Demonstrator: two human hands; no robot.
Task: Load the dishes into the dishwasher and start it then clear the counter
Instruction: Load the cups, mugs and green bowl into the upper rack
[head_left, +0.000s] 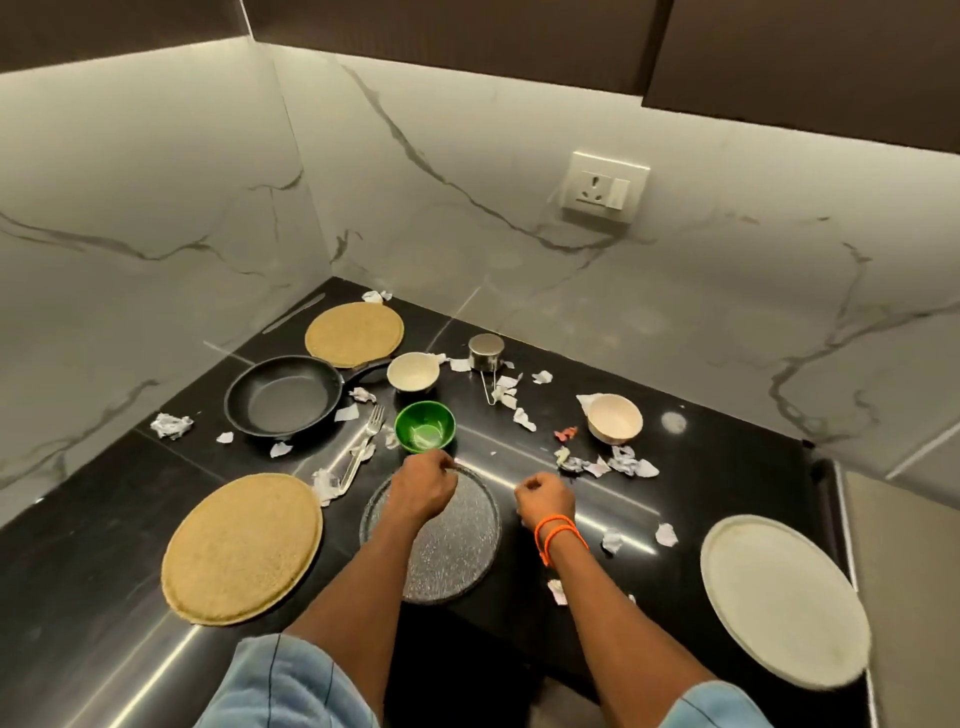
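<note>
A grey speckled plate (441, 551) lies on the black counter (649, 493) in front of me. My left hand (423, 486) is over its far rim with fingers curled down, and seems to pinch the rim. My right hand (543, 499), with orange threads at the wrist, hovers just right of the plate with fingers curled and nothing visible in it. Behind the hands stand a green bowl (425, 427), a fork (363, 441), a black frying pan (283, 396), two cream bowls (413, 371) (614, 418) and a small steel cup (486, 352). A white plate (784, 597) lies at the right.
Two round woven mats (241, 548) (354, 333) lie on the left and at the back. Several crumpled paper scraps (613, 465) litter the counter. Marble walls close off the back and left. The counter's edge runs along the right, past the white plate.
</note>
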